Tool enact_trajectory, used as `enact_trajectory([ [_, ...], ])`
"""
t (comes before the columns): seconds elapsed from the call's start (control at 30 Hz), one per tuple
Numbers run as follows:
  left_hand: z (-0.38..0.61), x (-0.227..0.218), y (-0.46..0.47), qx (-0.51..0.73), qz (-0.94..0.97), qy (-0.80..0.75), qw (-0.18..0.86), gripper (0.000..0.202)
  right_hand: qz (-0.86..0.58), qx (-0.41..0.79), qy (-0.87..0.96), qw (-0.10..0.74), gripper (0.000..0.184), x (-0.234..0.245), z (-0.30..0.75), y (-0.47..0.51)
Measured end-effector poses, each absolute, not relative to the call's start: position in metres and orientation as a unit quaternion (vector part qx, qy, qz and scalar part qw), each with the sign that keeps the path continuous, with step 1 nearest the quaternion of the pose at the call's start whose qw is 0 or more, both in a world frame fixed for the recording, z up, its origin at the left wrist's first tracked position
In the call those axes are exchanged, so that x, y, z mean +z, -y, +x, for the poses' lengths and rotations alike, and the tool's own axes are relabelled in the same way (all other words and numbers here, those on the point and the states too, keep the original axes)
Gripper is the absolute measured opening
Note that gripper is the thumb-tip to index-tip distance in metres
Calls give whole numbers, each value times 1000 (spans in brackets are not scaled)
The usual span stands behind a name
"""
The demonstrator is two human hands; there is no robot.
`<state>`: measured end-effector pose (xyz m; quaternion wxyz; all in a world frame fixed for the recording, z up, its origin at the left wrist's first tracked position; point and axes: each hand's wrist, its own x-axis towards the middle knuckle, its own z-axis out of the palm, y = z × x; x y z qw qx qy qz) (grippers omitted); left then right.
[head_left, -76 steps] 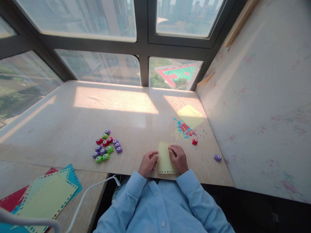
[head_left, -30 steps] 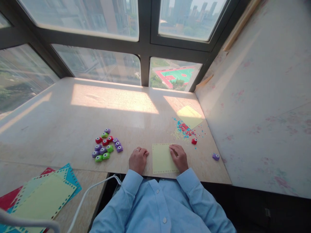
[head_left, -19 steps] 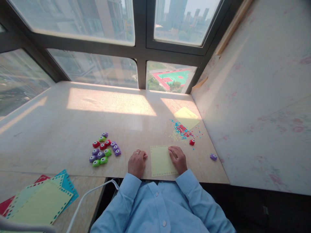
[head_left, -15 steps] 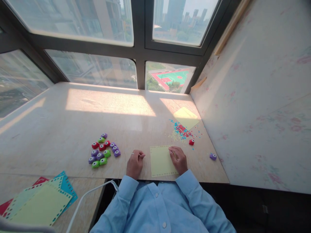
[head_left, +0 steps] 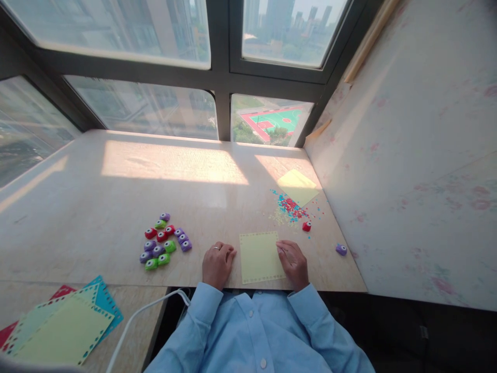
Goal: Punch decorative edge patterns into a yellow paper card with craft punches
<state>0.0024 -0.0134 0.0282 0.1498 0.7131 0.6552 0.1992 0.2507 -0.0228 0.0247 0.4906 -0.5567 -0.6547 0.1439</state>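
Observation:
A pale yellow sheet of paper lies flat before me, small punched holes along its top and bottom edges. My left hand rests on the table just left of it, fingers curled in and thumb against them; whatever may be inside is hidden. At the sheet's right edge is my right hand, fingertips over the border and thumb drawn in close. I cannot make out anything between those fingers. Beyond it sit a red craft punch and a purple craft punch.
Several red, green and purple craft punches cluster on the left. Punched paper bits are scattered beside another yellow sheet at back right. Hole-edged coloured sheets overlap at lower left, near a white cable. A wall bounds the right.
My right hand has slid right, from over the sheet to its right edge. My left hand has shifted slightly right, closer to the sheet. The sheet itself stays in place.

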Motion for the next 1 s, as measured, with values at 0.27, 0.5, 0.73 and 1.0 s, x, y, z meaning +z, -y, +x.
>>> enact_trajectory([
  [0.27,2,23,15,221,701,-664,138,14,-563,137,652,489,16,17,258,26],
  [0.5,7,23,17,184,695,-686,112,17,-576,150,640,486,16,10,260,23],
  [0.73,5,18,18,200,719,-659,94,17,-588,160,626,487,17,9,260,19],
  [1.0,-7,4,20,409,607,-660,170,25,-596,165,620,483,17,8,261,19],
])
